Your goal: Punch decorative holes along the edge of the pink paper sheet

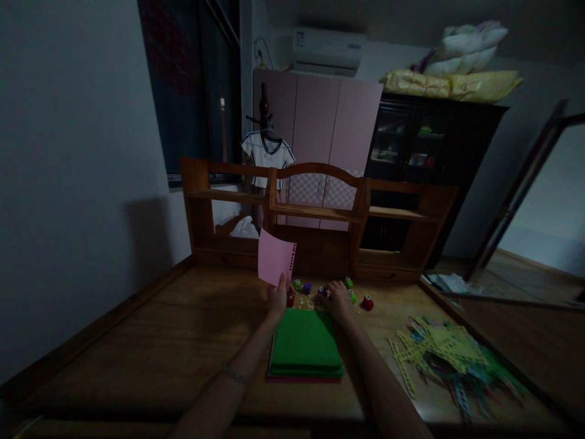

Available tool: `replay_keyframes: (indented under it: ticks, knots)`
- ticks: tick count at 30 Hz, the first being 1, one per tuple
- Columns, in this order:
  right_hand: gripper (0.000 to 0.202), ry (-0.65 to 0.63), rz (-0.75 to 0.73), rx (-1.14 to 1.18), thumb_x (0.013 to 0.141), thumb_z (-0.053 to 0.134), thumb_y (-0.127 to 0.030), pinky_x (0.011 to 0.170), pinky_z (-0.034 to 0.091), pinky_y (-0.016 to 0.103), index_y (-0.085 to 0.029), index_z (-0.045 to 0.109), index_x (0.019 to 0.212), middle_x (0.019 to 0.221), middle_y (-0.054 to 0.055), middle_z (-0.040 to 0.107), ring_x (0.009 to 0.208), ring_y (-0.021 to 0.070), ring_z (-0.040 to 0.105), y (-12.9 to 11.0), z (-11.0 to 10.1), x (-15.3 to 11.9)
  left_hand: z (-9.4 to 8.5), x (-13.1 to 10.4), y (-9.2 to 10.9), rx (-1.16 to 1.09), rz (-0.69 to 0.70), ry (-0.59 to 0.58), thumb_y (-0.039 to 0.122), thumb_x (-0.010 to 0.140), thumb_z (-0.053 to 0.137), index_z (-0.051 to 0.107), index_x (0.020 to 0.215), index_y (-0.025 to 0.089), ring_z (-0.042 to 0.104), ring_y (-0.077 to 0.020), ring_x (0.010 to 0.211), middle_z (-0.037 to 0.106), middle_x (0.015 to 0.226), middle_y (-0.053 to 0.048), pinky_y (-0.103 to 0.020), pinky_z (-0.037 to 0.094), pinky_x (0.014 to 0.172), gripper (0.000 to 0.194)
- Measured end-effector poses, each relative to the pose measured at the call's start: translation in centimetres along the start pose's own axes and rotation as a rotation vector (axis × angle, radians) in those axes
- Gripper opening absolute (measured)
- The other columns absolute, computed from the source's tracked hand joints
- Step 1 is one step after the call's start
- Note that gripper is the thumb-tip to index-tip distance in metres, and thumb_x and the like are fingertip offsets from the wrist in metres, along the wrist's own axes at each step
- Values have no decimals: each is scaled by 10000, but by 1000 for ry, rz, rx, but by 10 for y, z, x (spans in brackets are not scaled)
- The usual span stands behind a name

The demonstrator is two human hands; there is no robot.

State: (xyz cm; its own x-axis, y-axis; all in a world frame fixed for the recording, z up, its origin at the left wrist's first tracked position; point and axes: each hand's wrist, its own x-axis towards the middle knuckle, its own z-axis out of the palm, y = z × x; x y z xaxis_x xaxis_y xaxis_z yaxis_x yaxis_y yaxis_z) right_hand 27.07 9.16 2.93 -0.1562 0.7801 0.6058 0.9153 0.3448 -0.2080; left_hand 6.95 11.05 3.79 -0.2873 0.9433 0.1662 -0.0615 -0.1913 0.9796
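Both forearms stretch straight forward over the counter (137,341), roughly parallel, a thin bracelet (235,374) on the left wrist.

Left hand (278,299): raised slightly, wrist straight, grip closed in a pinch on the bottom edge of a pink paper sheet (275,259). Sheet stands upright above the grip, tilted a little to the left; a column of small punched holes runs down its right edge.

Right hand (339,300): palm down, fingers curled loosely over the small punches, resting on or just above the counter. Grip looks partly open; whether it actually holds one of the punches cannot be told, too dark and small.

Just ahead of and between both grips: scatter of small craft punches, green one (348,282), purple one (306,287), red one (367,302) to the right of the right grip, another green (297,284) beside the left grip. Pale paper bits (305,300) lie between the hands.

Directly behind both grips, toward the person: stack of paper sheets, green on top (305,342), lying flat between the forearms.

Well to the right of the right grip: heap of punched yellow and bluish paper strips (439,353).

Beyond the grips: wooden shelf unit (320,213) at the back of the counter.
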Motion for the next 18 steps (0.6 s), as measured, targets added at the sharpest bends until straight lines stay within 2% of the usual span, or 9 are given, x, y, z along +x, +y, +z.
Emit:
replay_keyframes:
  ticks: [9, 11, 14, 16, 18]
  knots:
    - [185, 11, -29, -18, 839, 596, -397, 774, 360, 318, -212, 598, 847, 905, 66, 548, 909, 237, 464, -4, -2, -4, -1, 4, -7, -4, -33, -28, 687, 764, 393, 570, 471, 144, 475, -118, 399, 543, 453, -50, -226, 339, 428, 641]
    - [224, 82, -6, -14, 868, 547, -423, 806, 352, 328, -207, 597, 897, 937, 77, 548, 932, 242, 459, -6, -6, -1, -1, 4, -8, -1, -18, -21, 677, 772, 388, 571, 474, 144, 477, -118, 403, 546, 456, -49, -227, 341, 432, 637]
    - [296, 277, 107, -3, 934, 409, -428, 863, 327, 350, -191, 575, 1000, 996, 97, 544, 973, 248, 444, -3, -19, 4, -2, 5, -8, 16, 5, -3, 663, 783, 389, 575, 480, 144, 491, -123, 422, 556, 469, -51, -227, 344, 446, 629]
    - [322, 374, 192, -30, 945, 368, -422, 870, 317, 365, -177, 562, 1021, 1000, 111, 542, 973, 259, 436, 7, -29, 4, -2, 5, -7, 24, 28, 10, 655, 784, 400, 577, 483, 144, 499, -125, 434, 556, 471, -48, -229, 350, 459, 619]
    - [318, 405, 244, -95, 936, 382, -408, 865, 312, 378, -156, 558, 1019, 995, 132, 536, 971, 277, 428, 22, -38, 1, -2, 4, -6, 12, 45, 12, 651, 785, 406, 574, 484, 144, 497, -125, 437, 548, 467, -43, -230, 355, 465, 613]
